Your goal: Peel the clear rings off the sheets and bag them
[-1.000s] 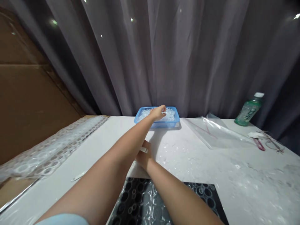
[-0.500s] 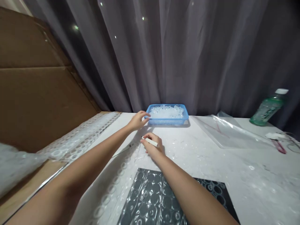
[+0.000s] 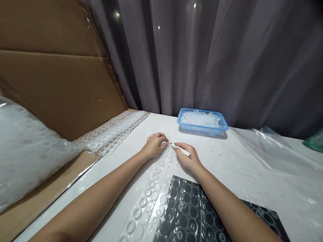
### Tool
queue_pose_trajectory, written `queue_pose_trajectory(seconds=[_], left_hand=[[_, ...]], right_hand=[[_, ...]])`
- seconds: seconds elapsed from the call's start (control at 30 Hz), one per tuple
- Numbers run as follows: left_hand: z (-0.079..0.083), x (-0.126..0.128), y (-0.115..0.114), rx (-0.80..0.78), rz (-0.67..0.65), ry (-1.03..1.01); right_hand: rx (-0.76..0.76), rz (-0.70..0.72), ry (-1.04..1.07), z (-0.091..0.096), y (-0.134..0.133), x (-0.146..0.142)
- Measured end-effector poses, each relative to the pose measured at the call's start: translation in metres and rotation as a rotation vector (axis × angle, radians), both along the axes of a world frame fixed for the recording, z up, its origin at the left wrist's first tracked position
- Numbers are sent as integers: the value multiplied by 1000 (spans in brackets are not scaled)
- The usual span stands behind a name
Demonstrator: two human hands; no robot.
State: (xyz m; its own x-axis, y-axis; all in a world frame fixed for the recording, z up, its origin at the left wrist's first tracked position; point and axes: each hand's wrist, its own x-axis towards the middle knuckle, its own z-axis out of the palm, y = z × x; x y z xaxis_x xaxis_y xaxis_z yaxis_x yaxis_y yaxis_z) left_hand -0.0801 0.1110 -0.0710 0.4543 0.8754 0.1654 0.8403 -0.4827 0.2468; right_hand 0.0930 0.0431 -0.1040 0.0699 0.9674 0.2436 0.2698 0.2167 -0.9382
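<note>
From the head view, one clear ring-patterned plastic strip (image 3: 153,183) runs up the white table (image 3: 252,174), partly over one black mat (image 3: 191,215). At the strip's far end, the left hand (image 3: 154,145) rests with fingers curled together on the film, and just beside it the right hand (image 3: 188,158) pinches one small white tool (image 3: 180,150), tip toward the left fingers. Beyond the strip stands one blue basket (image 3: 202,121) of clear rings; left of it lie two more perforated strips (image 3: 113,132).
</note>
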Motion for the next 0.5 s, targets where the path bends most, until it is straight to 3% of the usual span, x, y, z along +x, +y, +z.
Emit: queue_pose_trajectory(seconds=[0.17, 0.5], left_hand=[[-3, 1, 0, -44, 13, 13], [-6, 10, 3, -77, 52, -56]], right_hand=[[-19, 26, -73, 2, -2, 0], [100, 11, -254, -3, -4, -2]])
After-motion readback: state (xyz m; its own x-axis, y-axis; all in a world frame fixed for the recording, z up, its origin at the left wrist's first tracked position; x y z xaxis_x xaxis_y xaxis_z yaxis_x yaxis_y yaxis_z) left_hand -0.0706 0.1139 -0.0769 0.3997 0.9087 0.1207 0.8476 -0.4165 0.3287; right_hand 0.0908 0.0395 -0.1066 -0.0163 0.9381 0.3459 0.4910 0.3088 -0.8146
